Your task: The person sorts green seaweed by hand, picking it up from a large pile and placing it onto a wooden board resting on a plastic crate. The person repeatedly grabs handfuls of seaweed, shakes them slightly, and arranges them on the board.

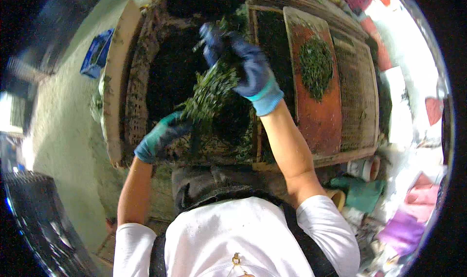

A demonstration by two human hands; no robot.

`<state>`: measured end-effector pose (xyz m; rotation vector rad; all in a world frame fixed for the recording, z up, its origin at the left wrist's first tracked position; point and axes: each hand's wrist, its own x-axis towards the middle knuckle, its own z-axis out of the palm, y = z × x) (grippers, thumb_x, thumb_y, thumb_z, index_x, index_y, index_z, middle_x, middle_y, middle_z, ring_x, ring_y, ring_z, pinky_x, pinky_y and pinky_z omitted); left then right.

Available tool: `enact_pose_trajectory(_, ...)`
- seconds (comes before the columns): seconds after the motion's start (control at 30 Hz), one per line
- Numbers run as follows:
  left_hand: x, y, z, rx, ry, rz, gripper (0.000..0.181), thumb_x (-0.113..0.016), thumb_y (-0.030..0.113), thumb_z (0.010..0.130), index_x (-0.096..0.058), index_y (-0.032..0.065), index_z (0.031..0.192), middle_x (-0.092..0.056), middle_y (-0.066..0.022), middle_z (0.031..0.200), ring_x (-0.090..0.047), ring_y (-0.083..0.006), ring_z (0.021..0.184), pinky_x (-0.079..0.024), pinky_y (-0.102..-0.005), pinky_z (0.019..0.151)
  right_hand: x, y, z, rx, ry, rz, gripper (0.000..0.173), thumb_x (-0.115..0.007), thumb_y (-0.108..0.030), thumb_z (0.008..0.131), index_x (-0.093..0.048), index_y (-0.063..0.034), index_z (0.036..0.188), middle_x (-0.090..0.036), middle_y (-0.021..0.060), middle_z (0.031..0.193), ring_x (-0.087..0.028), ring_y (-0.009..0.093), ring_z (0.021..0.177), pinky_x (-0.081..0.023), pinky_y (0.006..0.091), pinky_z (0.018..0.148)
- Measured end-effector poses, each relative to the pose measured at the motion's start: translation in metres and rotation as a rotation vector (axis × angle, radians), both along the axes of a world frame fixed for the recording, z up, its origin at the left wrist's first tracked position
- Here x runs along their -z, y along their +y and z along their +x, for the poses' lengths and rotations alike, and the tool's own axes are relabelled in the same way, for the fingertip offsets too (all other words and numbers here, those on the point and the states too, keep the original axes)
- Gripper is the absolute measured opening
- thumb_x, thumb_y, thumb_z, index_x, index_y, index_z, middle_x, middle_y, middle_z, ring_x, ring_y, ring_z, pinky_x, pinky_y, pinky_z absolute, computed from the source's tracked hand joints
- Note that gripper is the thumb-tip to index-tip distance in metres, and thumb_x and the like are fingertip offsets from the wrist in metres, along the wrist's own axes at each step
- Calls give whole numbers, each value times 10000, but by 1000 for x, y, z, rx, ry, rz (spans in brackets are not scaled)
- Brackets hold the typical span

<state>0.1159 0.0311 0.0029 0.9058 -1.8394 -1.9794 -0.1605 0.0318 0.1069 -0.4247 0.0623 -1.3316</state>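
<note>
A bunch of green leafy stems [213, 92] is held up at a slant over a dark hollow in the work surface. My left hand [166, 132], in a green and dark blue glove, grips its lower left end. My right hand [250, 63], in a dark blue glove with a light blue cuff, is at the bunch's upper right, its fingers bent over towards the left. Motion blur and shadow hide whether those fingers hold anything. Beneath the hands, more dark greenery [204, 145] lies along the near side of the hollow.
An orange-red board [317, 127] to the right carries a round heap of green leaves [316, 69]. Past it lies a slatted panel [355, 94]. A pale board [118, 83] stands along the left side, with a blue crate [96, 54] beyond. Colourful cloths [403, 233] lie lower right.
</note>
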Motion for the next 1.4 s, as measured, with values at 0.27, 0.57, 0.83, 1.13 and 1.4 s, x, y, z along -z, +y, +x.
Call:
enact_pose_trajectory(0.27, -121, 2, -77, -101, -404, -1825, 678, -632, 411, 839, -452, 74, 1399, -490, -137, 1408, -465, -290, 1300, -253, -437, 1155, -47, -23, -11, 250, 1109, -477, 532, -437, -388, 999, -461, -10, 1372, -547, 154, 1346, -538, 254, 1231, -420, 386, 1058)
enact_pose_trajectory(0.57, -90, -24, -126, -199, -396, -1917, 662, -562, 447, 875, -434, 87, 1415, -512, -180, 1358, -450, -364, 1283, -251, -497, 1148, -79, -38, -40, 126, 966, -159, 601, -391, -415, 990, -404, 10, 1415, -454, 165, 1439, -443, 291, 1325, -328, 421, 1129)
enact_pose_trajectory(0.83, 132, -20, -117, 570, -821, -1178, 578, -388, 318, 1011, -226, 100, 1521, -152, -120, 1594, -158, -303, 1463, -122, -417, 1210, -221, -27, -104, 141, 804, -225, 291, -471, -153, 981, -567, 11, 1202, -629, 163, 1169, -607, 252, 1098, -496, 377, 971)
enact_pose_trajectory(1.13, 268, 28, -73, 696, -1075, -1073, 387, -535, 257, 927, -599, 146, 1292, -540, -131, 1357, -548, -296, 1165, -479, -456, 898, -348, 119, -264, 893, 1434, -298, 379, -465, -170, 943, -543, 45, 1245, -643, 153, 1169, -629, 257, 1054, -495, 365, 961)
enact_pose_trajectory(1.4, -86, 167, -343, 399, 673, -589, 533, -521, 323, 957, -420, 94, 1427, -555, -163, 1315, -572, -246, 1132, -453, -393, 965, -193, 158, -255, 500, 459, -91, 366, -398, -148, 958, -566, 77, 1192, -668, 153, 1002, -645, 245, 960, -537, 336, 886)
